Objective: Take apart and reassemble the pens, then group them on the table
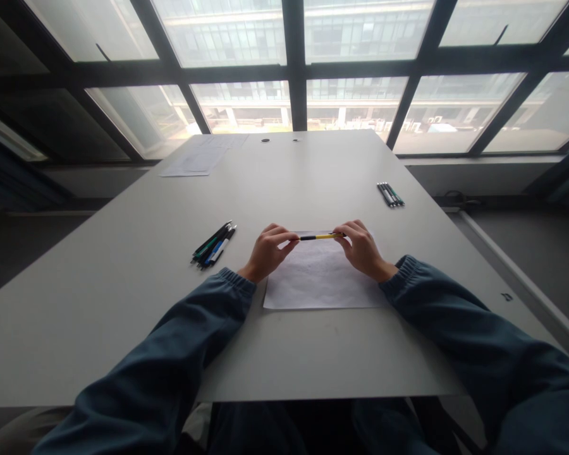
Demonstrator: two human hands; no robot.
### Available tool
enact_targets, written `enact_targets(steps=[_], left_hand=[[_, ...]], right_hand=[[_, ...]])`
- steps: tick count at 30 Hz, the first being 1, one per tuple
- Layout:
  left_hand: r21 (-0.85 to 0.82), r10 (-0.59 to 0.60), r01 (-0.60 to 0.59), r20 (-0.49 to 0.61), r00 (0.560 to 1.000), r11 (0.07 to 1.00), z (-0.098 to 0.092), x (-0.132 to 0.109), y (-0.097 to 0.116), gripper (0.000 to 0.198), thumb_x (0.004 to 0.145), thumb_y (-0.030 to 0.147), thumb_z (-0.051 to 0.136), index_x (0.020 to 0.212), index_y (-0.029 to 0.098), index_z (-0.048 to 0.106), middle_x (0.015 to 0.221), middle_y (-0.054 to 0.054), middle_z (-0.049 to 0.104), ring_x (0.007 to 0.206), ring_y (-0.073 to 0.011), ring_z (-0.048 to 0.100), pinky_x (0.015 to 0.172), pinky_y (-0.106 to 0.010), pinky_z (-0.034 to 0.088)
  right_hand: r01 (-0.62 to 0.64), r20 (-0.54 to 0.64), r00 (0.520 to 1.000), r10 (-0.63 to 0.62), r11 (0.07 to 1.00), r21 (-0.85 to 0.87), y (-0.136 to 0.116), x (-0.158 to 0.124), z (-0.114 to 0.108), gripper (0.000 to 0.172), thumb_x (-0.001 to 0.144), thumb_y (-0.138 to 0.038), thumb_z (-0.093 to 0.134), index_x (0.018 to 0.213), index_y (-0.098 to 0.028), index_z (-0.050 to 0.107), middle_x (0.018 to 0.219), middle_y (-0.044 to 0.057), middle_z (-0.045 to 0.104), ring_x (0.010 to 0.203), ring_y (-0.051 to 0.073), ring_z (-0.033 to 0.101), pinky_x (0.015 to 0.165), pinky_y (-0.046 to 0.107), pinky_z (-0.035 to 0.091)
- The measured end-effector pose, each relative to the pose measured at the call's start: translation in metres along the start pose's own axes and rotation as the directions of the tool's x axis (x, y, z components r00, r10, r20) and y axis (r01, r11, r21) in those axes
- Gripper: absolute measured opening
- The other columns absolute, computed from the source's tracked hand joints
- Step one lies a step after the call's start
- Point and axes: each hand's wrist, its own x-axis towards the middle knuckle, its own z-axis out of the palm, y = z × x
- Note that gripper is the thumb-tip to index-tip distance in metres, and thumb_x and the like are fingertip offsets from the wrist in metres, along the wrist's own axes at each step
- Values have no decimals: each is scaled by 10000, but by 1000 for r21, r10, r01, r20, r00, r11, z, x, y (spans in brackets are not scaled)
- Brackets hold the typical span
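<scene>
A pen [323, 237] with a yellow barrel and a black section is held level above a sheet of white paper [322, 284]. My left hand [271, 249] pinches its left end between thumb and fingers. At the other end, my right hand [360, 248] grips it the same way; the fingers cover both tips. Left of my left hand lies a loose pile of pens [213, 246], black, green, blue and white. Farther off to the right, several pens [391, 194] rest side by side in a neat row.
The white table [123, 303] reaches toward a wall of large windows [351, 104]. More paper sheets [194, 158] lie at its far left corner. Two small round fittings sit near the far edge, and a small dark mark [506, 296] shows near the right edge.
</scene>
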Motion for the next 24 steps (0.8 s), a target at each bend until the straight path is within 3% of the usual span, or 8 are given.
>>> enact_targets(steps=[3,6,13,24], left_hand=[[-73,-21,19,-26,999,997,1,0,2,113,909,295,695,973,222,753,871,-44,740,860,-195,632,814,-357,536],[-111,-67,63,-39,997,992,1,0,4,197,857,305,760,1034,221,734,886,-43,746,863,-197,647,803,-361,553],[-148,-113,107,-37,993,983,3,-1,2,169,821,361,794,892,218,737,867,-47,755,823,-194,654,705,-335,557],[-201,-147,132,-61,987,971,2,-1,5,195,814,403,796,871,218,766,819,-44,746,745,-170,644,671,-312,541]], right_hand=[[6,-6,1000,-6,1000,0,0,0,0,143,968,-247,559,1008,-235,696,970,81,680,966,274,556,890,437,493],[11,-2,1000,-11,1000,1,-1,0,-1,141,969,-241,559,1006,-231,694,973,82,681,968,272,556,886,430,493],[-1,6,1000,1,1000,19,-1,0,0,148,972,-259,557,1006,-239,700,976,81,681,975,272,562,898,431,492],[23,8,1000,-23,999,37,-6,0,-3,172,990,-288,528,1013,-243,693,990,85,680,982,271,563,904,440,496]])
